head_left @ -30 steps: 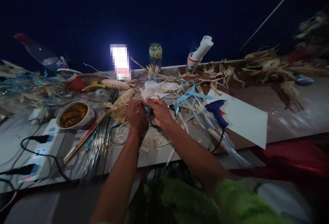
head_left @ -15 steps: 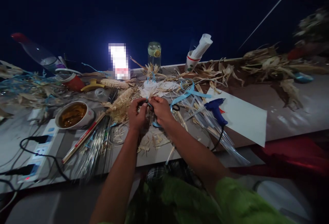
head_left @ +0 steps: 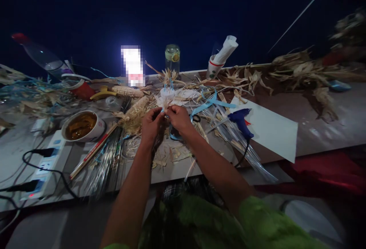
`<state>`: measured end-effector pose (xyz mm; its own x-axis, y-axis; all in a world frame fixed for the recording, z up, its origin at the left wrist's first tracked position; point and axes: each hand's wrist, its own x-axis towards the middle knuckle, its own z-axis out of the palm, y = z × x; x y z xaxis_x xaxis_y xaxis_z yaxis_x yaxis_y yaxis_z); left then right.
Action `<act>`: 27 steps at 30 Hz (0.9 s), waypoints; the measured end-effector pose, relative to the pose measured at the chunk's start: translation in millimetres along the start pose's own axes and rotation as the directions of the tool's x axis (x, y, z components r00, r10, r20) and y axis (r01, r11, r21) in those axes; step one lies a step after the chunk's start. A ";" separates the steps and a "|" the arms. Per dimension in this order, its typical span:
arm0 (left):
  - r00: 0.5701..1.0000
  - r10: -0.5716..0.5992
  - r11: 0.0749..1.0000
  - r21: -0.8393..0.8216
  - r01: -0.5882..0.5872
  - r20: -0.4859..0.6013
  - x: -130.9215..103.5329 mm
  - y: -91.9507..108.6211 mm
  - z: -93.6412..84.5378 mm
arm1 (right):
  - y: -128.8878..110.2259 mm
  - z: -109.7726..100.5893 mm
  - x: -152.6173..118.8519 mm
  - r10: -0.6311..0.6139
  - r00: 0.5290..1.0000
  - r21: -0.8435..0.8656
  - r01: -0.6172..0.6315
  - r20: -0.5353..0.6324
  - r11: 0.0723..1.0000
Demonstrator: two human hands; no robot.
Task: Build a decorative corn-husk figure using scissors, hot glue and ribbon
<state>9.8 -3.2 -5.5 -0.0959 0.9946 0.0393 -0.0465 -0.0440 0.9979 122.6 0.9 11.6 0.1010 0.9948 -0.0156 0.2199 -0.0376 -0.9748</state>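
While left hand (head_left: 151, 123) and right hand (head_left: 180, 118), both nearly closed, pinch corn-husk tuft (head_left: 166, 105), print on paper cup (head_left: 213, 70) too small to read.

Strands (head_left: 166, 103) I hold: pale straw, light blue at base. Right: ribbon (head_left: 204, 107) light blue; glue gun (head_left: 243, 125) dark blue, trigger (head_left: 247, 123) orange-red; sheet (head_left: 276, 132) white. Far right: paper cup (head_left: 214, 69) white, red-banded. Left: bowl (head_left: 95, 134) whitish, liquid (head_left: 81, 125) amber-brown. Near: my sleeve (head_left: 265, 218) green; cloth (head_left: 173, 192) dark, pale-checked.
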 end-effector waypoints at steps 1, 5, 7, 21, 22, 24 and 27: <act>1.000 0.024 0.998 0.061 -0.023 -0.016 -1.0 1.2 0.9 | -0.8 -0.8 -0.2 -0.011 1.000 -0.046 0.011 -0.003 0.999; 0.996 0.085 0.969 0.236 -0.077 -0.023 -3.4 2.3 2.6 | -3.4 -2.6 -2.6 -0.068 0.997 -0.221 0.061 -0.027 0.973; 0.994 0.107 0.961 0.260 -0.097 -0.022 -3.4 1.1 2.4 | -3.6 -2.1 -3.5 -0.103 0.994 -0.282 0.090 -0.031 0.955; 0.936 -0.255 0.763 -0.544 0.348 0.241 -5.2 14.8 -0.8 | 0.5 -18.5 7.3 0.117 0.983 0.263 -0.152 0.142 0.953; 0.928 -0.263 0.748 -0.552 0.368 0.262 -5.6 15.4 -1.2 | 0.4 -18.6 7.1 0.123 0.982 0.275 -0.159 0.145 0.948; 0.917 -0.281 0.725 -0.563 0.396 0.284 -5.9 15.9 -1.9 | 0.0 -17.6 6.7 0.111 0.983 0.262 -0.147 0.146 0.954; 0.917 -0.276 0.698 -0.596 0.397 0.287 -5.4 15.9 -2.0 | -4.9 -17.5 5.2 0.062 0.989 0.099 -0.076 0.136 0.992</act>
<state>7.7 -9.4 10.0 0.2099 0.9514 -0.2253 -0.6635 0.3079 0.6819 139.0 4.6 20.2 -0.0184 0.9942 -0.1063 0.1143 -0.1035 -0.9880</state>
